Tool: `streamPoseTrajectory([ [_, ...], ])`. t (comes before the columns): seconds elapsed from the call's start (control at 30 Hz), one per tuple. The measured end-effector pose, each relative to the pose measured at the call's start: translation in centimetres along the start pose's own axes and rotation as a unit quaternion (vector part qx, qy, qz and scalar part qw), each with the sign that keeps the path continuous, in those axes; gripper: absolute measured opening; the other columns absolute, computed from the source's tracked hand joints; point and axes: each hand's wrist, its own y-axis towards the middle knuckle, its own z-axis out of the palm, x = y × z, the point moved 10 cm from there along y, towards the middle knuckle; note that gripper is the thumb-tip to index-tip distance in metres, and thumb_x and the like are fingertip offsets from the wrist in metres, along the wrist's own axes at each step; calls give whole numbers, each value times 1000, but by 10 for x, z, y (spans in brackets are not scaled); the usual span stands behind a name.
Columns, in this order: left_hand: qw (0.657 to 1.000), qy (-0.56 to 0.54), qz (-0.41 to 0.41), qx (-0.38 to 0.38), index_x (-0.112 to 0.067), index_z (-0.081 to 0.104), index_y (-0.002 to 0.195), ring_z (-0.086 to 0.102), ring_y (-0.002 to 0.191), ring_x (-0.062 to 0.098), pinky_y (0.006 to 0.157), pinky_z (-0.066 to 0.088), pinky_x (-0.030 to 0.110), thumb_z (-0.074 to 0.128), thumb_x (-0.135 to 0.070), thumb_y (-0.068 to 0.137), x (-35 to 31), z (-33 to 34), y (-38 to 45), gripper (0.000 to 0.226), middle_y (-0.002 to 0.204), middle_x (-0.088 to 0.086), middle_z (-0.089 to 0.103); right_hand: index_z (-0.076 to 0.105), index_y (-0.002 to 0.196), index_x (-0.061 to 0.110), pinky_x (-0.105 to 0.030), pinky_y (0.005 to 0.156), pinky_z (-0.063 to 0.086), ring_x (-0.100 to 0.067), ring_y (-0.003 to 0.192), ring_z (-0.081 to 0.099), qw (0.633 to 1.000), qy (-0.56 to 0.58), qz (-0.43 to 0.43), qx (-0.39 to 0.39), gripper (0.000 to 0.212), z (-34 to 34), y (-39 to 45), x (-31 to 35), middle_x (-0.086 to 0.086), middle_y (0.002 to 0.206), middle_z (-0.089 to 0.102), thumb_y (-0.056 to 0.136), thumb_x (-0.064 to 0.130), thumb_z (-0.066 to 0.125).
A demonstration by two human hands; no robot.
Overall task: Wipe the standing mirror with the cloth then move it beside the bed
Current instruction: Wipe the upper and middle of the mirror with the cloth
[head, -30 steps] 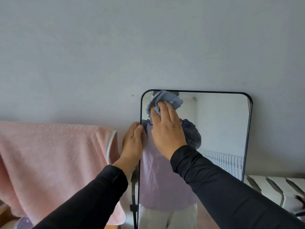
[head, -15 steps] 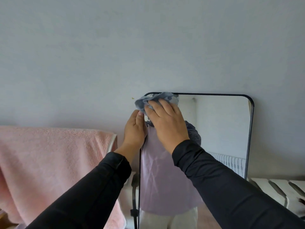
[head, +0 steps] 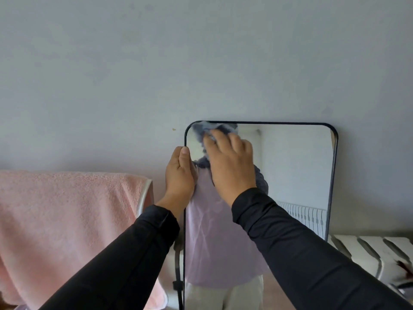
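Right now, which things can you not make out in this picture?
- Cloth: blurred, mostly under the right hand.
- Mirror: bottom cut off by the frame edge.
- Left hand: fingers hidden behind the mirror edge.
- Pink towel: hides its support.

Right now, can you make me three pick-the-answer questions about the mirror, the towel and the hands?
1. Where is the cloth?
A. at the mirror's top left corner
B. on the floor
C. on the towel

2. What colour is the towel?
A. green
B. pink
C. yellow

3. What is the left hand doing?
A. hanging free
B. waving
C. holding the mirror's edge

Answers: 1 A, the right hand presses it there. 2 B, it hangs pink left of the mirror. 3 C, its fingers wrap the left frame.
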Motion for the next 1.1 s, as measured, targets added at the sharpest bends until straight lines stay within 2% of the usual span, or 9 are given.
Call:
streamPoseTrajectory([
  [0.1,1000,14,5,-12,-7,42,85,41,44,-3,49,36,9,29,-22,109,-6,1,-4,32,63,-2,36,58,134,17,-46,99,39,-30,119,49,992,6,121,-23,42,-7,-3,-22,-2,139,54,91,14,60],
  [0.3,1000,-1,-6,22,-16,58,100,58,66,-15,66,44,6,27,-24,110,-1,4,0,33,84,-7,60,46,146,11,-52,117,27,-32,144,33,994,34,-85,63,50,13,4,37,-7,152,44,101,21,29],
  [0.37,1000,15,-19,19,-4,54,97,51,53,-12,58,40,5,27,-25,110,1,3,0,36,73,-2,51,38,152,14,-53,118,24,-29,148,28,993,-2,-93,75,55,12,2,17,-5,157,38,99,20,27],
  [0.53,998,47,-49,10,-3,52,98,48,45,-8,47,36,3,27,-31,109,4,1,-4,39,68,1,43,47,145,24,-43,96,36,-27,128,44,991,-52,121,32,53,-10,-26,-81,4,150,45,93,26,58],
  [0.67,997,27,-76,5,-24,46,80,50,48,-9,45,35,0,27,-37,108,6,2,-7,36,70,-7,44,49,140,14,-44,96,39,-32,126,41,958,-11,286,15,57,-15,-34,-94,-8,152,41,86,26,58],
  [0.8,996,15,-85,-2,-31,38,76,45,37,-20,42,35,-1,25,-34,109,2,7,-13,36,60,-10,47,44,143,10,-47,105,37,-36,132,38,994,5,93,60,55,0,-14,-26,-10,155,35,88,18,46],
  [0.9,996,17,-83,-12,-29,40,76,46,36,-18,40,36,1,25,-33,109,0,6,-14,36,69,-7,41,32,154,11,-48,115,31,-32,145,30,995,0,-55,83,60,6,-16,-18,-8,161,29,94,13,31],
  [0.97,996,20,-88,-18,-28,41,77,47,36,-17,40,36,1,25,-35,109,2,4,-12,37,70,-6,42,29,156,16,-46,115,29,-28,146,30,995,-41,-41,82,61,3,-20,-46,-3,162,29,96,12,37],
  [1.1,995,39,-92,-28,-27,43,77,48,38,-16,42,35,0,26,-34,109,8,2,-12,37,70,-5,43,36,150,25,-47,104,30,-25,144,33,984,-87,134,76,62,-15,-43,-127,4,157,35,90,20,52],
])
